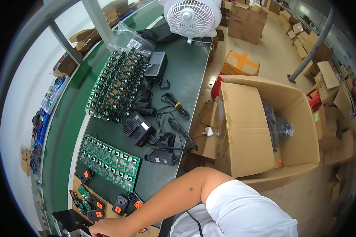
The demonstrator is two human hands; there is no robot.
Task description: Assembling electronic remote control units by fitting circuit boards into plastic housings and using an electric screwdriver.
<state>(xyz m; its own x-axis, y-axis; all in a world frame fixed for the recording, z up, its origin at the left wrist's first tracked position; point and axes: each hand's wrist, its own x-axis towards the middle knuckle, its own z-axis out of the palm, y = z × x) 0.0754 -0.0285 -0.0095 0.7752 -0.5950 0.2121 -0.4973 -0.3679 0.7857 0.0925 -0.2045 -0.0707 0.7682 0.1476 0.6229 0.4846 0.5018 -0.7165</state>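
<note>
My right arm reaches across to the lower left, and my right hand (108, 228) is at the bottom edge of the picture. Its fingers are mostly cut off, so whether it holds anything does not show. Close by lie a black handheld device with orange buttons (95, 215) and an open black box (71, 221). Another such device (120, 204) rests on a cardboard sheet (110, 197), with several more around it. A small bare green circuit board (83, 193) lies among them. Beyond is a flat green circuit board panel (110, 162). My left hand is out of view.
Upright circuit board panels (118, 87) stand in rows farther back. Black adapters (136, 128) and coiled cables (176, 106) lie at the bench's right side. A white fan (192, 17) stands at the far end. A large open carton (247, 130) is at right; a green conveyor belt (63, 130) runs left.
</note>
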